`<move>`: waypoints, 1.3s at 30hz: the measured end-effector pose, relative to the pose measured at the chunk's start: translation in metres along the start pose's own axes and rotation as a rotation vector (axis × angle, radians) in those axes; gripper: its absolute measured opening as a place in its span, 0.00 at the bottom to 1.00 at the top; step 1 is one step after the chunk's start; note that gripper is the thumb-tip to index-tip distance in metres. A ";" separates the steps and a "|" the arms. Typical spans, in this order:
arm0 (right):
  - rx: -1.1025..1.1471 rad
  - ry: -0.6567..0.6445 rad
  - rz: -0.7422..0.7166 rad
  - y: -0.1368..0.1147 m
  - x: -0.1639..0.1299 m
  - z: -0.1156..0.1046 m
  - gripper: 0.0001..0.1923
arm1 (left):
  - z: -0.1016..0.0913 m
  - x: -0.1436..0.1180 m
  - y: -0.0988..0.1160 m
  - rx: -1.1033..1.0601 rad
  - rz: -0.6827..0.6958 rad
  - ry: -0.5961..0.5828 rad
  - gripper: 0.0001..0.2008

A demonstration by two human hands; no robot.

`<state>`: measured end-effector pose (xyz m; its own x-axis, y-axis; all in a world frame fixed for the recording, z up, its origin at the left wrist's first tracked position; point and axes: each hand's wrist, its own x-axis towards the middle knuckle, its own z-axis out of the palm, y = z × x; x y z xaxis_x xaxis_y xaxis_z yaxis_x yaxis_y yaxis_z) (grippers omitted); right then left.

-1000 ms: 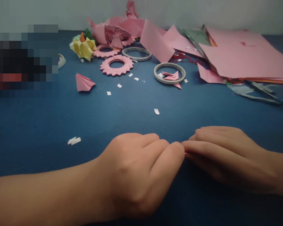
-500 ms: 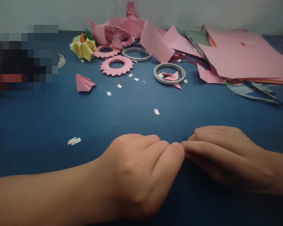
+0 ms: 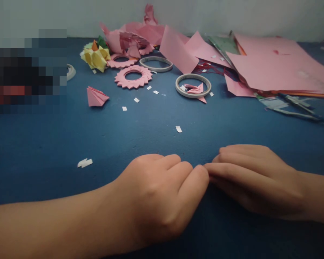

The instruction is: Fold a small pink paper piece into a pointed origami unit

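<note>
My left hand (image 3: 164, 196) is closed, its fingers curled and its back turned up, low over the blue table (image 3: 102, 136). Its fingertips meet those of my right hand (image 3: 256, 181), which is also closed in a pinch. Whatever lies between the fingertips is hidden by the fingers themselves. Beyond the hands lies a small white paper scrap (image 3: 178, 129). Two overlapping white scraps (image 3: 85, 163) rest to the left, above my forearm.
Farther back are a folded pink paper piece (image 3: 96, 97), a pleated pink paper ring (image 3: 119, 78), a tape roll (image 3: 178, 90) around pink scraps, and a yellow paper flower (image 3: 95, 57). Pink sheets (image 3: 280, 68) and scissors-like tools (image 3: 299, 108) lie at the right.
Both hands keep their fingertips together and have shifted very slightly left. The things on the table have stayed in place, apart from a small shift of the view.
</note>
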<state>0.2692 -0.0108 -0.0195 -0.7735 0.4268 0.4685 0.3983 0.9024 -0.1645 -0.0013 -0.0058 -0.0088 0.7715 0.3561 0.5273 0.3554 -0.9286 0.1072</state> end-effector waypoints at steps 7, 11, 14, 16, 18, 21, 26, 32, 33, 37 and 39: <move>-0.020 0.021 -0.016 0.003 0.001 0.002 0.10 | 0.000 0.001 0.000 0.009 0.023 -0.005 0.17; 0.002 0.030 0.005 0.003 0.000 0.003 0.10 | 0.000 0.000 0.001 0.036 0.028 0.007 0.16; 0.009 0.029 0.006 0.002 -0.001 0.003 0.12 | 0.001 -0.001 0.001 0.031 0.026 -0.004 0.16; 0.005 0.030 -0.001 0.002 0.000 0.003 0.14 | 0.001 -0.001 0.001 0.026 0.028 -0.010 0.16; 0.004 0.029 -0.002 0.002 0.000 0.003 0.15 | 0.001 0.000 0.001 0.023 0.037 -0.011 0.16; 0.006 0.026 -0.008 0.003 0.002 0.003 0.18 | 0.000 0.000 0.000 0.024 0.049 -0.012 0.17; 0.000 0.027 -0.019 0.002 0.002 0.004 0.18 | 0.002 -0.006 0.004 0.067 0.002 -0.049 0.10; -0.008 0.013 -0.027 0.000 0.003 0.004 0.13 | 0.009 -0.018 0.016 0.082 -0.036 -0.047 0.11; -0.014 0.029 -0.017 0.000 0.003 0.004 0.12 | 0.009 -0.018 0.016 0.082 -0.036 -0.045 0.11; -0.002 0.050 0.022 0.000 0.001 0.005 0.11 | 0.004 -0.012 0.009 0.070 -0.019 -0.040 0.10; 0.034 0.039 0.031 0.000 0.000 0.005 0.12 | 0.002 -0.007 0.005 0.046 0.007 -0.039 0.14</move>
<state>0.2668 -0.0107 -0.0235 -0.7409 0.4524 0.4964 0.4039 0.8907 -0.2088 -0.0041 -0.0127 -0.0143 0.7937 0.3540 0.4947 0.3727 -0.9257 0.0645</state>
